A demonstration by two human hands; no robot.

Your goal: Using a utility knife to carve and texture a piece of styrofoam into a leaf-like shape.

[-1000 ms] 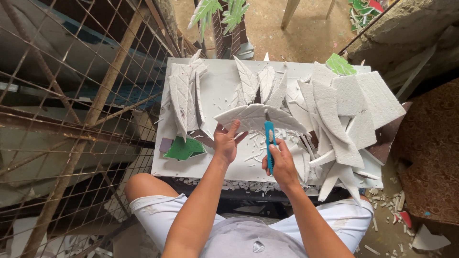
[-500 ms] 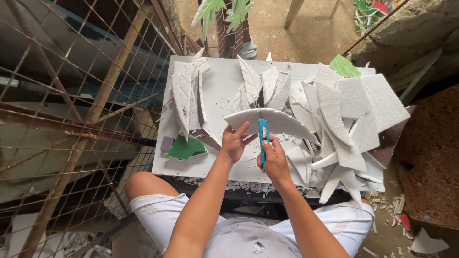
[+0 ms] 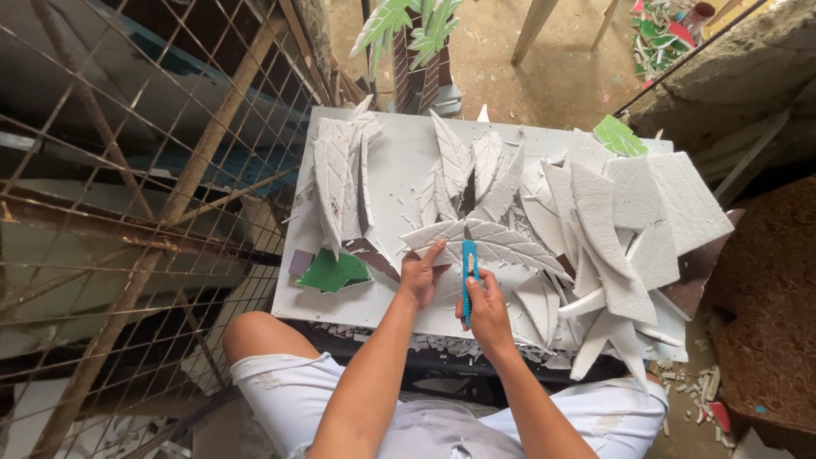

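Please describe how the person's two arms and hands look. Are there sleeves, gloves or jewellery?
Both forearms are bare up to the lower edge of the picture; no sleeves show. The left hand and the right hand wear no gloves. No ring, watch or bracelet is visible on either wrist or on the fingers.

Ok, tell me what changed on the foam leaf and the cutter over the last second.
The right hand moved the blue cutter up, so its tip now meets the white foam leaf. The left hand kept holding the leaf's left end. The foam pile and green leaf piece stayed put.
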